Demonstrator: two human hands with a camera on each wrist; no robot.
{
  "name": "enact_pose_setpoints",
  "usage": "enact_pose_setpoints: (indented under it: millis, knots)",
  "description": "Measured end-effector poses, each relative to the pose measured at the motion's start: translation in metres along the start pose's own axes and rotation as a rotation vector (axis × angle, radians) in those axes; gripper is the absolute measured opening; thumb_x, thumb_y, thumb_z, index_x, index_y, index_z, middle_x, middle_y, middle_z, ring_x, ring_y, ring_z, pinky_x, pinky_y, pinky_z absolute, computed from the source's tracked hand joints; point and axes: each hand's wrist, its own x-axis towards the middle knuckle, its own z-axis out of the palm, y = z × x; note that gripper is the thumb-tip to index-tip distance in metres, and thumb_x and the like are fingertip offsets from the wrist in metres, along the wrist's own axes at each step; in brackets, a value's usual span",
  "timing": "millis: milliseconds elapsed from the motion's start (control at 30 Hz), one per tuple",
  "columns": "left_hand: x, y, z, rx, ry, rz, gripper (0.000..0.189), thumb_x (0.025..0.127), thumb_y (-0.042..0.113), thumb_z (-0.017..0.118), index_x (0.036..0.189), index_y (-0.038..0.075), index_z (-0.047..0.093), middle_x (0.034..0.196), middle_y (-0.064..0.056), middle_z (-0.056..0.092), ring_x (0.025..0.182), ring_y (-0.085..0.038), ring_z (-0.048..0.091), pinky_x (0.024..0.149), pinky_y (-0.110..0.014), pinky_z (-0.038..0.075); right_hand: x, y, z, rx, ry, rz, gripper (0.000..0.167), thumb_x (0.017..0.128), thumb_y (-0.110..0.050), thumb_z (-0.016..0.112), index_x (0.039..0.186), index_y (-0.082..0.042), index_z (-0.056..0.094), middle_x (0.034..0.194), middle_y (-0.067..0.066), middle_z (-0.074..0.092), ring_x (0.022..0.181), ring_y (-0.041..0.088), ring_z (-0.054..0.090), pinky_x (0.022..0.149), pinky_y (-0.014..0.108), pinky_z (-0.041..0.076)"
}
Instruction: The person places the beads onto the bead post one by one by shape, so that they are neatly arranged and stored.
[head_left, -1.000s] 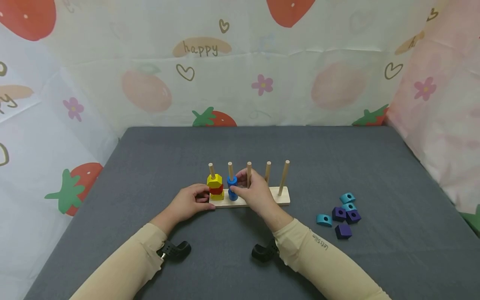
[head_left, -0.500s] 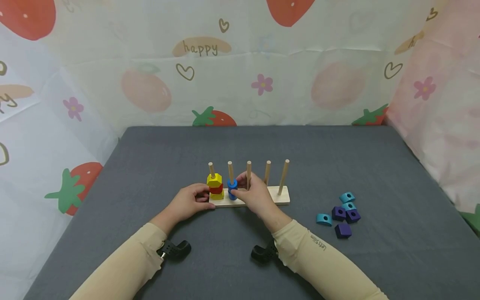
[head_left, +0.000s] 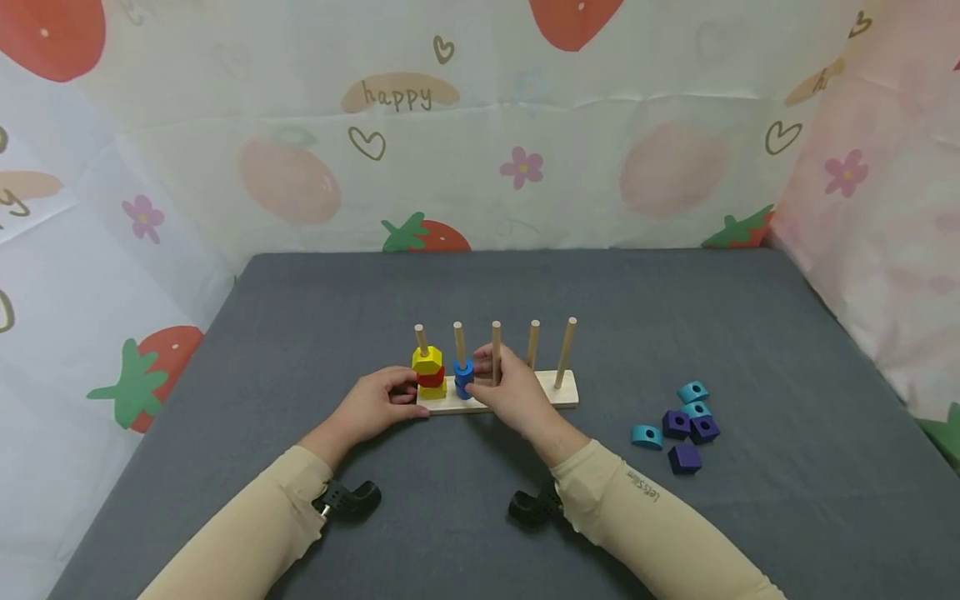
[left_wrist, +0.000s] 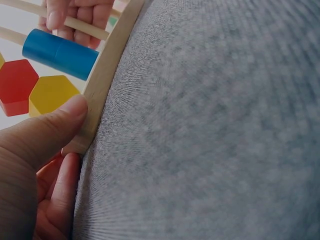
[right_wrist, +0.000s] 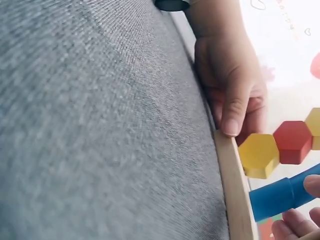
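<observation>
A wooden peg board (head_left: 456,407) with several upright pegs stands across the middle of the table. My left hand (head_left: 382,406) grips its left end, thumb (left_wrist: 75,107) on the front edge and fingers curled at the end face. Yellow, red and yellow hexagonal blocks (head_left: 430,379) are stacked on the leftmost peg. Two blue cylinder blocks (left_wrist: 60,53) sit one on the other on the second peg, the lower one against the board. Right beside them is my right hand (head_left: 517,396), fingers loosely bent around the third peg's area, thumb tip by the blue blocks.
To the right on the grey cloth lie several loose blocks: teal arched blocks (head_left: 647,437) and purple cubes (head_left: 685,459), all with holes. The remaining pegs (head_left: 566,354) at the board's right carry no blocks. A printed curtain (head_left: 570,100) hangs behind the table.
The upper blue cylinder has slid down its peg onto the lower one. My right hand has followed it down, then its thumb has eased away to the right. My left hand has stayed put.
</observation>
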Motion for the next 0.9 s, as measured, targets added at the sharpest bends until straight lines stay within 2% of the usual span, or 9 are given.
enact_pose_setpoints:
  millis: [233,533,733,900]
  knots:
    - [0.0,0.001,-0.001,0.001,-0.001,0.001,0.049,0.071,0.041,0.075,0.112,0.016,0.062,0.106,0.001,0.059,0.087,-0.014,0.055,0.083,-0.033,0.049,-0.007,-0.009,-0.013,-0.001,-0.006,-0.097,0.048,0.082,-0.013,0.069,0.126,-0.013,0.048,0.117,0.003,0.061,0.118,0.021,0.05,0.1,0.038,0.036]
    - [-0.001,0.001,-0.001,0.003,0.007,0.013,0.048,0.071,0.039,0.076,0.111,0.016,0.063,0.105,0.001,0.059,0.085,-0.013,0.054,0.082,-0.032,0.049,-0.017,-0.024,-0.028,0.038,-0.002,-0.172,0.048,0.083,-0.009,0.067,0.127,-0.015,0.05,0.123,0.0,0.057,0.12,0.013,0.047,0.099,0.031,0.037]
    - [-0.001,0.002,0.0,-0.006,-0.001,0.003,0.047,0.071,0.038,0.076,0.111,0.017,0.063,0.104,0.002,0.059,0.086,-0.014,0.054,0.083,-0.032,0.048,-0.027,-0.029,-0.046,0.022,-0.033,-0.209,0.05,0.084,-0.008,0.066,0.13,-0.012,0.048,0.128,0.004,0.054,0.121,0.016,0.047,0.097,0.037,0.039]
    - [-0.002,0.003,-0.001,-0.005,0.003,0.001,0.047,0.071,0.037,0.077,0.111,0.016,0.063,0.103,0.002,0.059,0.085,-0.014,0.054,0.082,-0.032,0.048,-0.034,-0.028,-0.066,0.026,-0.064,-0.234,0.044,0.083,-0.009,0.066,0.125,-0.011,0.054,0.124,0.005,0.057,0.117,0.018,0.051,0.091,0.039,0.044]
